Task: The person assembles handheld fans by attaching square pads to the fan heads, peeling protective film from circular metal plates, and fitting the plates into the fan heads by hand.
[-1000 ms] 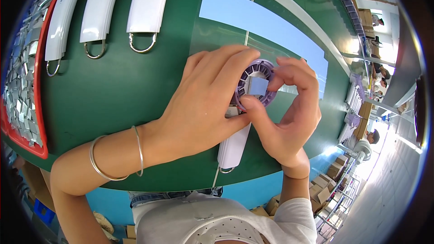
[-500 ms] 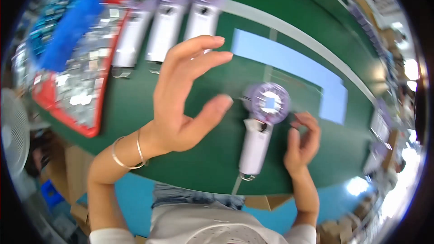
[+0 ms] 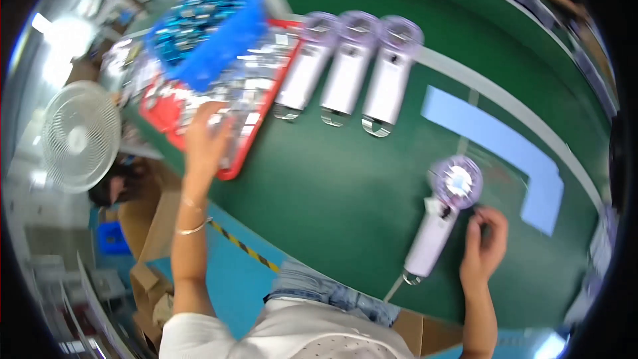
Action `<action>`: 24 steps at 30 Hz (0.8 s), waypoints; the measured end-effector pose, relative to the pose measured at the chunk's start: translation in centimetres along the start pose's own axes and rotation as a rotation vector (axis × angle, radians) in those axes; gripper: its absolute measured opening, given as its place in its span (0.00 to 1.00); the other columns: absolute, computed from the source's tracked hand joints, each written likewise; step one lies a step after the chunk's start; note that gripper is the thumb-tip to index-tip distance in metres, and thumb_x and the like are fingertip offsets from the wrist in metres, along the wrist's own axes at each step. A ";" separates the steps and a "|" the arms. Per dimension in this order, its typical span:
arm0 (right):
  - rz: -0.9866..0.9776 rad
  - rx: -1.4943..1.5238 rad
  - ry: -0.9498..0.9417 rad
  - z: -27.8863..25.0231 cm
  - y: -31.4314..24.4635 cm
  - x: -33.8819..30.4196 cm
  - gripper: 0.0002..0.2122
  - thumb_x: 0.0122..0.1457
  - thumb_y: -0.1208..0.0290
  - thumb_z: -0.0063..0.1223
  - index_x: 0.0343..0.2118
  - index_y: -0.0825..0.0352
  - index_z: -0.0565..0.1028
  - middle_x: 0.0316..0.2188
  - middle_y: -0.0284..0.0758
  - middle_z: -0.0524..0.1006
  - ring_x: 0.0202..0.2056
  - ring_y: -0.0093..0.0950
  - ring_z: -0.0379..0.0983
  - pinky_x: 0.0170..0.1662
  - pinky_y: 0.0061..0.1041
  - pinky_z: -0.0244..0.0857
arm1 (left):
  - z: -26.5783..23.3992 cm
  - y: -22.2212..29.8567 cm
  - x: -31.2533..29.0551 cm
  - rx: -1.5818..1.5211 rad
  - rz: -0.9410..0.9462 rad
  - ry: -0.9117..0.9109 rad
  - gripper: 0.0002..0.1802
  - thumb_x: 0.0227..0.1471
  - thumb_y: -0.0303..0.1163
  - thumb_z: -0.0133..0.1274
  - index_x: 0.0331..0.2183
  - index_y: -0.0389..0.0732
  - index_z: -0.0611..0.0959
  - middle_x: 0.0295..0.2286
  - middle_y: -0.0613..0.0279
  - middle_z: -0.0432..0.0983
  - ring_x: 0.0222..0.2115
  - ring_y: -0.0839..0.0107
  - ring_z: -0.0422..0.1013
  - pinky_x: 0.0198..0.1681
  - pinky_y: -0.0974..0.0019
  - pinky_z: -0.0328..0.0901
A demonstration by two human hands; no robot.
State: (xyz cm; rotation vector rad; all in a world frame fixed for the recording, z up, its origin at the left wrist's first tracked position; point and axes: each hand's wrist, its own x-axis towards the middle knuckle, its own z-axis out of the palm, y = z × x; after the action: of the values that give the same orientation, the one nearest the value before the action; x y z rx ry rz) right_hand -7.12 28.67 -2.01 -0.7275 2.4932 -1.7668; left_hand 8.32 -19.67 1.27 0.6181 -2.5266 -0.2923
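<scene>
My left hand (image 3: 207, 139), wearing a bangle, is over the near part of a red tray (image 3: 232, 167) holding many small silvery pieces. Motion blur smears its fingers, so whether they grip a piece is unclear. On the green table lies a white handheld fan (image 3: 428, 246) with a round purple head (image 3: 457, 182) and a metal loop at the handle's end. Just right of this fan rests my right hand (image 3: 486, 242), fingers curled and thumb close to the fingertips; anything pinched there is too small to make out.
Three similar fans (image 3: 345, 80) lie in a row beside the tray. A blue bin (image 3: 222, 50) of shiny teal pieces sits on the tray's far part. Light-blue sheets (image 3: 488, 123) lie beyond the single fan. A floor fan (image 3: 80, 136) stands at far left.
My left hand has moved left, from above the table to the red tray. The view has swung left, shifting everything rightward. My right hand stays beside the single fan.
</scene>
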 end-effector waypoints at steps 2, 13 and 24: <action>-0.130 -0.067 -0.039 1.2 -0.8 1.2 0.12 0.55 0.85 0.51 0.43 0.72 0.71 0.39 0.38 0.71 0.38 0.26 0.67 0.48 0.27 0.63 | -0.3 2.1 -0.1 -0.011 0.023 0.122 0.14 0.53 0.27 0.58 0.42 0.34 0.81 0.42 0.51 0.77 0.44 0.56 0.73 0.51 0.57 0.64; -0.543 -0.457 -0.075 2.1 -3.4 1.6 0.20 0.40 0.82 0.64 0.41 0.69 0.78 0.37 0.39 0.75 0.41 0.39 0.73 0.52 0.46 0.61 | 7.0 23.8 -2.9 -0.709 0.415 -0.596 0.19 0.46 0.35 0.66 0.38 0.37 0.78 0.32 0.55 0.73 0.33 0.56 0.72 0.38 0.58 0.68; -0.717 -0.586 -0.082 2.7 -4.2 5.7 0.13 0.38 0.77 0.68 0.31 0.63 0.83 0.31 0.29 0.76 0.43 0.33 0.72 0.53 0.44 0.58 | 6.3 24.5 -3.0 -0.948 0.161 -0.596 0.08 0.47 0.23 0.64 0.32 0.36 0.81 0.27 0.61 0.78 0.26 0.73 0.72 0.29 0.70 0.65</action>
State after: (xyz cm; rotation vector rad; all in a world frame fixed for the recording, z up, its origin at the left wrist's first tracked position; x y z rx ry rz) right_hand -9.91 23.06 2.24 -1.8645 2.9166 -0.9963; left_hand -1.78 3.66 2.50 -0.0770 -2.5011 -1.6721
